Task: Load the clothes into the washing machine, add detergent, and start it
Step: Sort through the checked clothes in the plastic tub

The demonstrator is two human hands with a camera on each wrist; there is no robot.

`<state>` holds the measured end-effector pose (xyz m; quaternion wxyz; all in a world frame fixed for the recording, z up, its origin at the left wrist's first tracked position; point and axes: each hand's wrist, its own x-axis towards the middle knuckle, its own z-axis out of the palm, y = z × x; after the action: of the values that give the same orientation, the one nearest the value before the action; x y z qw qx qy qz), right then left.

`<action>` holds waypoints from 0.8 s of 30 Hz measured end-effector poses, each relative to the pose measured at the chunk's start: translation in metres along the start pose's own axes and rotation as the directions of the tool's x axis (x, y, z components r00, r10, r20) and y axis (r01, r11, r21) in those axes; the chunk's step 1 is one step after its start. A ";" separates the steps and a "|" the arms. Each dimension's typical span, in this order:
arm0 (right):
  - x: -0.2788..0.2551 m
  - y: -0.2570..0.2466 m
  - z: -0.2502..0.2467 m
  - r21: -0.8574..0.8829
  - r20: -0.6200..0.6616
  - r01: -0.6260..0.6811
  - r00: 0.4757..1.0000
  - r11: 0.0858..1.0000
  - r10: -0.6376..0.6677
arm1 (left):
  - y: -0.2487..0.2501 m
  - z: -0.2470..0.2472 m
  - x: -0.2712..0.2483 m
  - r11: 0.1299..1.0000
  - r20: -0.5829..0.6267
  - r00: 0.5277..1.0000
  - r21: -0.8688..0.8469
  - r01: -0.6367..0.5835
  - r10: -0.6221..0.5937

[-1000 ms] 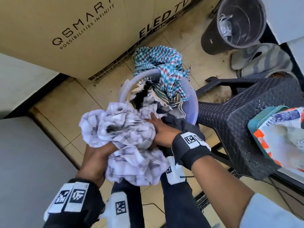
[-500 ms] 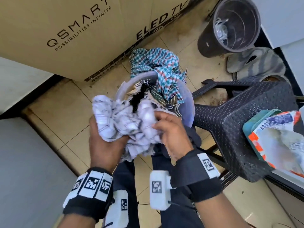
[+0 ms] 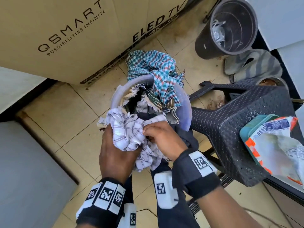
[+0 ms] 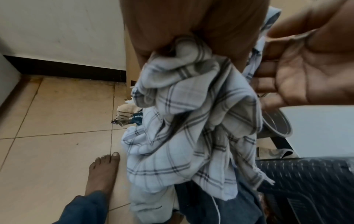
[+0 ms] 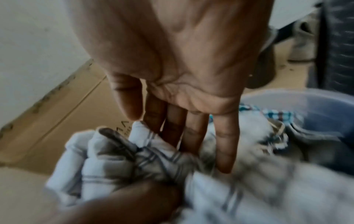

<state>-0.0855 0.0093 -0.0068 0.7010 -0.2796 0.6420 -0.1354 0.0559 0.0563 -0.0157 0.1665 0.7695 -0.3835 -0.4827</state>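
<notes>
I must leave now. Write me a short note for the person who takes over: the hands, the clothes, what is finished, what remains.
Left hand grips the bunched white checked cloth above the floor.
Right hand: straight fingers rest on that cloth, no grip.
Other clothes, with the teal checked cloth on top, sit in the plastic tub.
Detergent bag lies on the dark stool.
Done: one cloth lifted.
Left: load everything, add detergent, start.
</notes>
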 end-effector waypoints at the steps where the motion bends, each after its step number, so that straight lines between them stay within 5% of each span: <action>1: 0.008 -0.003 -0.005 -0.130 -0.015 0.014 1.000 0.991 -0.016 | -0.001 0.002 0.000 0.999 -0.003 1.000 0.040 0.011 -0.011; 6: 0.073 -0.010 -0.040 -0.679 -0.280 -0.028 0.933 0.733 -0.225 | 0.001 0.010 0.020 0.996 -0.006 0.998 0.061 0.069 -0.068; 10: 0.121 -0.019 -0.066 -0.942 -0.179 -0.075 0.937 0.326 -0.300 | 0.008 0.016 0.044 0.990 -0.018 0.992 0.063 0.128 -0.127; 12: 0.141 -0.024 -0.072 -0.977 -0.124 -0.056 0.936 0.207 -0.330 | 0.011 0.018 0.054 0.987 -0.032 0.988 0.057 0.150 -0.148; 19: 0.193 -0.034 -0.085 -0.998 -0.058 -0.052 0.986 0.042 -0.156 | 0.004 0.018 0.067 0.980 -0.050 0.978 0.008 0.201 -0.200; 24: 0.183 -0.053 -0.096 -0.997 -0.073 -0.059 0.940 0.053 -0.333 | 0.004 0.014 0.067 0.974 -0.047 0.973 -0.006 0.225 -0.225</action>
<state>-0.1452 -0.1546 -0.1293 0.2026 -0.7188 0.6228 0.2331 0.0578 0.0048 -0.0617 0.1201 0.8191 -0.2898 -0.4803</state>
